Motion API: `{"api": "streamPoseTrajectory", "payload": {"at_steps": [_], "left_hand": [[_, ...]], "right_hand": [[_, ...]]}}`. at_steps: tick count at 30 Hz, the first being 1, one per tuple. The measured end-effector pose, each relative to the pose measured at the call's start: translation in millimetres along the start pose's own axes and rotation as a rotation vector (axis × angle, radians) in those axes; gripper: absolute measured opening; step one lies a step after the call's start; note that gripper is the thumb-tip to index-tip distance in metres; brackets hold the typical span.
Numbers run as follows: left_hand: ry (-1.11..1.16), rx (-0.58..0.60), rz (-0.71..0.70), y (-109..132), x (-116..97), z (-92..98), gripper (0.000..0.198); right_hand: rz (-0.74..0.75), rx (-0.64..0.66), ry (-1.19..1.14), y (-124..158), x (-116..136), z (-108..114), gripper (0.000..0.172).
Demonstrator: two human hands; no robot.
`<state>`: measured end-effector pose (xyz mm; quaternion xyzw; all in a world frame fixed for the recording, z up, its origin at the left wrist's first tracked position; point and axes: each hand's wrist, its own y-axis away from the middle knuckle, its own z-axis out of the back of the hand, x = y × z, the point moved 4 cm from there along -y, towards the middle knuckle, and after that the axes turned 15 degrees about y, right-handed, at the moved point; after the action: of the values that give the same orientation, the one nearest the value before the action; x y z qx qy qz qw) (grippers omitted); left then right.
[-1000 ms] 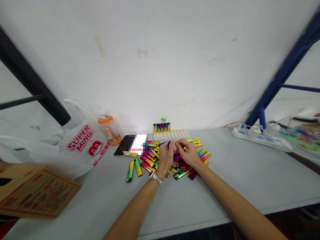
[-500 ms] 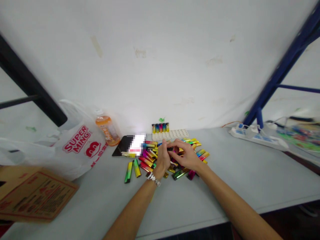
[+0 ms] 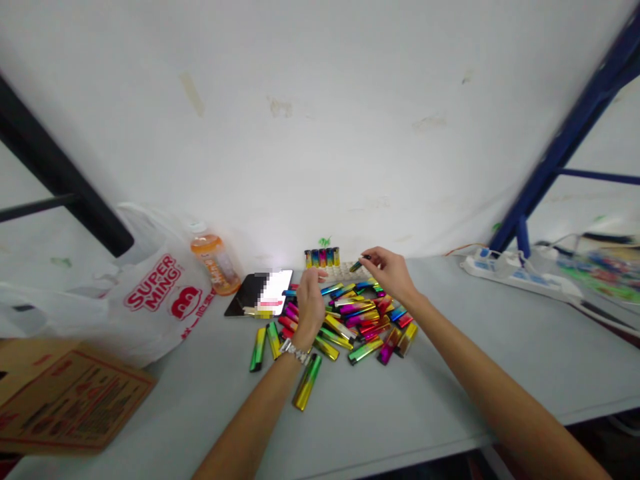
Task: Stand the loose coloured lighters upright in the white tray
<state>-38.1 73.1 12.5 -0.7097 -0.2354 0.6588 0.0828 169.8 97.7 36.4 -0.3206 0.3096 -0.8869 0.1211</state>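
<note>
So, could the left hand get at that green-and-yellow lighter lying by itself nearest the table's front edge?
Probably yes: that lighter lies apart from the pile and nothing covers it. The left hand would likely just have to draw back, since the lighter shows close beside its forearm.

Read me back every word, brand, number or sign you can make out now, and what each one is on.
"SUPER MING": red print on the white plastic carrier bag; a red m-like logo sits beneath, its smaller line too blurred to read.
Orange-filled clear bottle with white cap: label too blurred.
Brown cardboard box: red and dark print, too blurred.
Shiny multicoloured lighters: no legible text.
Black flat tablet-like device: screen partly pixelated, unreadable.
</note>
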Motion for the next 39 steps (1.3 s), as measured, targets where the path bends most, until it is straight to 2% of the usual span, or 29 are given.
{"api": "streamPoseTrajectory", "payload": {"at_steps": [6,11,15,39], "left_hand": [[-0.048,0.104,-0.006,8,4,-2.6,0.04],[-0.096,0.165,-0.07,18,9,-1.4,0.04],[-0.128,0.191,-0.097,17,10,2.7,0.04],[-0.219,0.187,-0.123,17,13,8.0,0.039]], "right_hand": [[-0.03,0.088,0.325,-46,-15,-23,0.02],[-0.069,0.22,0.479,-57,-13,-52,0.021],[-0.077,0.287,0.532,-60,-13,-66,0.024],[-0.015,0.379,0.564,-73,-9,-75,0.028]]}}
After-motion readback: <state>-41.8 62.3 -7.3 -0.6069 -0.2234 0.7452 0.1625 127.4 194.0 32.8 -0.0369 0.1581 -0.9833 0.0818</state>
